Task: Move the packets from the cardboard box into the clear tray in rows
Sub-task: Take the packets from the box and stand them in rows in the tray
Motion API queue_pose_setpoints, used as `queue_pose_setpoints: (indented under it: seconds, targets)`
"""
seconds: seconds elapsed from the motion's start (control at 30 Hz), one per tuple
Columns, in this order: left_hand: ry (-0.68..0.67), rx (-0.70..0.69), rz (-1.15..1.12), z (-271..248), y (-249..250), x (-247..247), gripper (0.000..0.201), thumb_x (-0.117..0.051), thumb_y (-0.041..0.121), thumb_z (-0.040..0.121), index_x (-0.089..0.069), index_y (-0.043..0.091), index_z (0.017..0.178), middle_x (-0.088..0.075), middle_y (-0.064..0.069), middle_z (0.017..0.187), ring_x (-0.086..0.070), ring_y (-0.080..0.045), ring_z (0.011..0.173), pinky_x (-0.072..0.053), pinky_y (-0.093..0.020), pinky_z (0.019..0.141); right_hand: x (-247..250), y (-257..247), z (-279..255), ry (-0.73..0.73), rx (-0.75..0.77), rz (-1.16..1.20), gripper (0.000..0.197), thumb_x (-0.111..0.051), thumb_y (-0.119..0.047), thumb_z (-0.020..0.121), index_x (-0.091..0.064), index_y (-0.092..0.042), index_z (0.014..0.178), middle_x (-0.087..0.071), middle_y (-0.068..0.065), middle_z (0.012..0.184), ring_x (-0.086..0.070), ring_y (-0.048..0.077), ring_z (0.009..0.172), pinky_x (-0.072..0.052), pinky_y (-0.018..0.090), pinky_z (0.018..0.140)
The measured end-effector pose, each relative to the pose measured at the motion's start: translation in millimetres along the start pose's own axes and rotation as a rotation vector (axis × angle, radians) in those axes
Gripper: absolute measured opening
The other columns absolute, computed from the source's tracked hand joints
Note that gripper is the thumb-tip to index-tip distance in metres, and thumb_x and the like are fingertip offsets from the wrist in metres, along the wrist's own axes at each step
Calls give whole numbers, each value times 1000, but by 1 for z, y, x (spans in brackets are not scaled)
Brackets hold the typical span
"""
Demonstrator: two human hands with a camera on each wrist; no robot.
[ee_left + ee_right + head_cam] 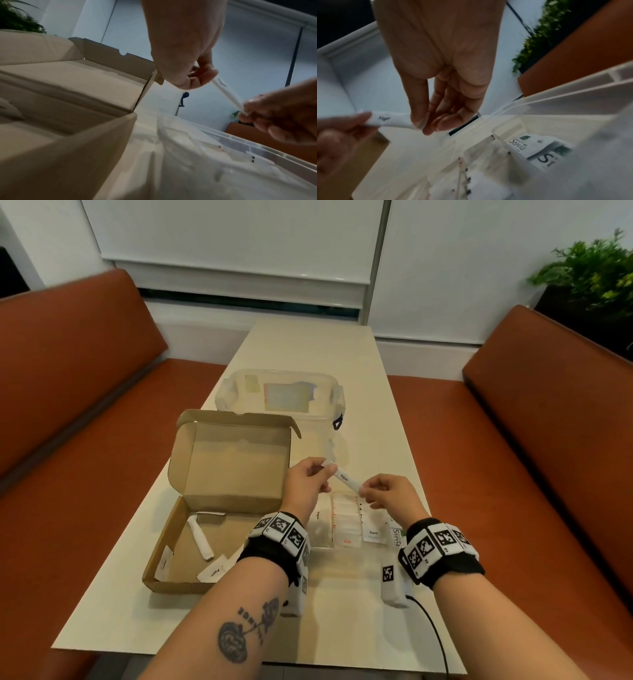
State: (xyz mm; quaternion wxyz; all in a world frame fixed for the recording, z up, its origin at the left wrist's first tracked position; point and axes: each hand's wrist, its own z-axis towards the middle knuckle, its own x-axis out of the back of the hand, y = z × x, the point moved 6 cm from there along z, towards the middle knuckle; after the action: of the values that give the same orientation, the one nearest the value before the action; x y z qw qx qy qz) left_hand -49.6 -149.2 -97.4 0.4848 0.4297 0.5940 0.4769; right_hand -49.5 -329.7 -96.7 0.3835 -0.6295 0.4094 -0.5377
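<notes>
Between the two hands, above the clear tray (346, 544), a slim white sugar stick (343, 476) is stretched slantwise, one end caught in each set of fingertips. The left hand (306, 478) pinches the far, higher end between thumb and curled fingers, a short tip of the packet poking out past them; the right hand (388, 491) pinches the near, lower end the same way, its remaining fingers bent loosely beneath. From the left wrist view the stick (226, 93) runs down from the left fingers (204, 77) to the right hand (281, 119), held clear of everything under it. It is a narrow tube of white paper with the word "Sugar" printed in small dark letters along its side, crimped flat at the ends. Directly below, the tray sits on the pale table (308, 344), its lanes already holding rows of flat white packets (346, 520), some marked in red, one reading "Pepper", and Stevia sachets (527, 146) in the rightmost lane. Just to the left stands the cardboard box (219, 494), lid propped open, with another white stick (200, 537) and a few flat packets lying on its floor. Beyond both rests a clear lidded tub (279, 395).
</notes>
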Motion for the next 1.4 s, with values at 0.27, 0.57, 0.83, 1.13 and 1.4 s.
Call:
queue_pose_setpoints:
  seconds: [0.27, 0.57, 0.83, 1.13, 1.4]
  targets:
    - [-39, -38, 123, -1, 0, -6, 14, -73, 15, 82, -72, 8, 94, -65, 7, 71, -53, 6, 53, -39, -9, 55, -14, -23, -7, -29, 124, -129, 21, -71, -28, 82, -69, -15, 99, -70, -3, 89, -62, 2, 77, -44, 16, 69]
    - [81, 9, 418, -7, -5, 15, 31, -50, 11, 96, -59, 15, 126, -59, -3, 126, -55, -14, 107, -45, -27, 92, -39, -10, -2, -4, -82, -134, 19, -74, -11, 80, -66, 1, 94, -62, 4, 61, -59, 6, 45, -50, 14, 49]
    - [60, 178, 591, -11, -24, 24, 64, -28, -19, 85, -48, 9, 138, -44, -13, 145, -42, -25, 133, -39, -25, 99, -87, 0, 9, -5, -89, -414, 35, -65, -7, 84, -59, -2, 118, -67, 18, 106, -66, 25, 88, -53, 34, 85]
    - [46, 217, 631, -9, -27, 24, 57, -31, -16, 89, -47, 7, 139, -45, -12, 145, -39, -25, 136, -34, -32, 110, -90, -7, 11, -76, -26, -489, 42, -68, -5, 80, -57, -6, 120, -65, 12, 96, -66, 24, 84, -55, 35, 81]
    - [63, 225, 622, -8, -27, 23, 57, -31, -16, 88, -49, 6, 137, -47, -13, 144, -40, -26, 135, -33, -31, 110, -97, -4, 3, -255, -35, -625, 52, -78, -13, 73, -59, -1, 120, -63, 10, 97, -54, 15, 83, -45, 23, 79]
